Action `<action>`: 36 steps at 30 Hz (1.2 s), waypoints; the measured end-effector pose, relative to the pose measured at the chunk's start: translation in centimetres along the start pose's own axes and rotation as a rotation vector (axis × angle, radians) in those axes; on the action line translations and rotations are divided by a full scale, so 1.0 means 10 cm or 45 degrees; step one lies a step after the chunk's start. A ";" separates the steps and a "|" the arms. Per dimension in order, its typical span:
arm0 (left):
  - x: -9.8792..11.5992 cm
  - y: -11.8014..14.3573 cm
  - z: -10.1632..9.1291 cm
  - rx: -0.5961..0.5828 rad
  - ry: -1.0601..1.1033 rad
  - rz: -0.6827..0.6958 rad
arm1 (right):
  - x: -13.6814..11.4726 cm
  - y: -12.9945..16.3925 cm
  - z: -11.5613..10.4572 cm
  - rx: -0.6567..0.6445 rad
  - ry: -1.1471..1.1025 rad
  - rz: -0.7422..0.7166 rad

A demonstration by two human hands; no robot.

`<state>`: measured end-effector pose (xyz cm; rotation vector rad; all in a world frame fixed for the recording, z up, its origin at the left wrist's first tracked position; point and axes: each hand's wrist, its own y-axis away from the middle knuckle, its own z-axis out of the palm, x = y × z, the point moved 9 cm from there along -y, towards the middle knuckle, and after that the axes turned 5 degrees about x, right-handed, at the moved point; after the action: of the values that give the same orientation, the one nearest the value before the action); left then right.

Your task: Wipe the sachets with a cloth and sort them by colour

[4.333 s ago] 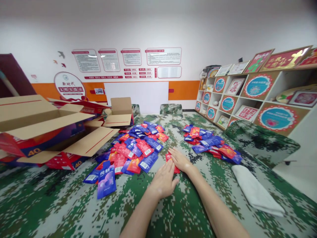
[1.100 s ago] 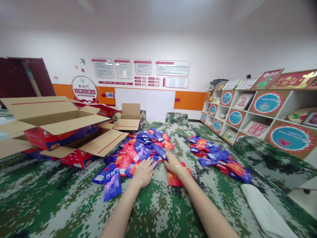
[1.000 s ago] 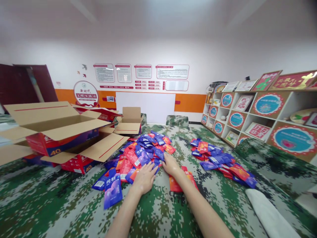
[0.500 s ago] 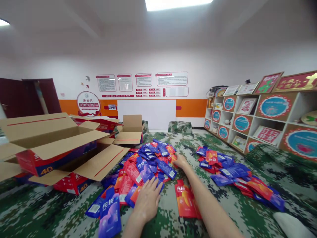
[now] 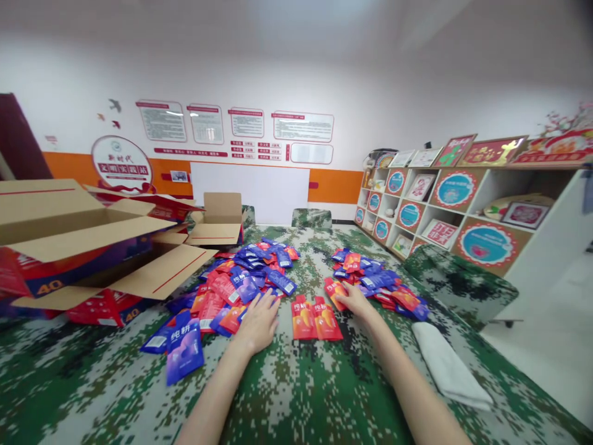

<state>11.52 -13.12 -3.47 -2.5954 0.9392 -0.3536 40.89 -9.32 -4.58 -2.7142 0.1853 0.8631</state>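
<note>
My right hand (image 5: 356, 301) is closed on a red-orange pouch (image 5: 334, 292), held low over the table just right of two others. Those two red pouches, a left one (image 5: 303, 318) and a right one (image 5: 327, 319), lie side by side in front of me. Fingers stretched out, my left hand (image 5: 258, 322) rests at the near edge of a large mixed pile of blue and red pouches (image 5: 244, 284). A purple-blue pouch (image 5: 185, 352) lies at that pile's near left. Beyond my right hand spreads a second pile of pouches (image 5: 377, 279).
Opened cardboard boxes (image 5: 92, 238) are stacked on the left, with a smaller open box (image 5: 215, 233) behind the pile. A folded white cloth (image 5: 449, 364) lies at the right on the camouflage tablecloth (image 5: 296, 402). Shelves (image 5: 428, 198) and a camouflage-covered chair (image 5: 463, 293) stand beyond.
My right hand has come from the large pile toward the right, now with a red pouch in it. The left hand stays by the pile. My view has turned right and down.
</note>
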 end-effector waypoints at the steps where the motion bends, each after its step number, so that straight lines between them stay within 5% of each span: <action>1: 0.12 -0.02 0.01 -0.021 0.041 0.017 | 0.05 0.10 -0.02 -0.005 0.090 0.014; 6: 0.64 -0.06 0.14 -0.149 0.221 0.069 | -0.11 0.49 -0.12 0.082 0.519 -0.043; 11: 0.77 0.02 0.23 -0.206 0.259 0.074 | -0.59 0.67 -0.15 0.244 0.648 -0.236; 17: 0.67 0.16 0.16 -0.190 0.235 0.083 | -0.80 0.59 0.24 -0.097 0.551 -0.329; 28: 0.48 0.30 0.22 -0.179 0.278 0.050 | -0.48 0.30 0.28 -0.139 0.158 0.045; 36: 0.47 0.31 0.20 -0.180 0.295 0.019 | -0.77 0.53 0.53 -0.198 -0.823 0.137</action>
<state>13.98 -17.97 -6.06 -2.7149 1.0954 -0.6154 30.64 -12.51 -5.46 -2.4130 0.1272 1.7874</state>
